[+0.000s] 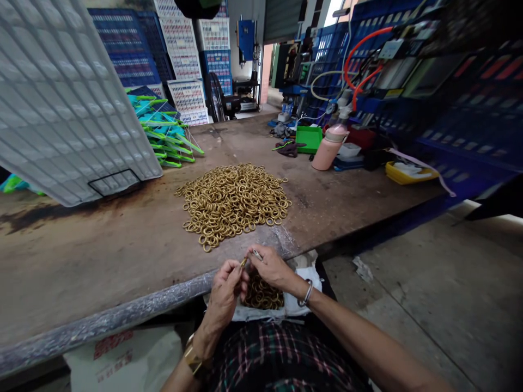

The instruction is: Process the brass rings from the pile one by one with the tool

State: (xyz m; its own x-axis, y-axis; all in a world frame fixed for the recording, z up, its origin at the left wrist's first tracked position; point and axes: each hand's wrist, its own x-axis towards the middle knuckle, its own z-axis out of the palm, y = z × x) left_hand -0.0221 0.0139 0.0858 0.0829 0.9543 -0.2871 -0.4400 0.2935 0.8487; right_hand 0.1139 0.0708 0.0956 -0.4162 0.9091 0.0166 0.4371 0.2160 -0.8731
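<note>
Both my hands meet just below the table's front edge, over my lap. My left hand [226,287] pinches a small brass ring [243,263] between its fingertips. My right hand [271,268] is closed on a thin silvery tool [257,254] whose tip touches that ring. Under the hands a white bag [297,302] on my lap holds more brass rings [263,294]. A large heap of brass rings [233,201] lies on the worn table [98,261] just beyond the hands.
A white plastic crate [61,98] leans at the left. Teal and green plastic parts [165,130] lie behind it. A pink bottle [329,147], a green tray [309,138] and a yellow tray [404,173] stand at the far right. Stacked crates fill the background. Concrete floor lies to the right.
</note>
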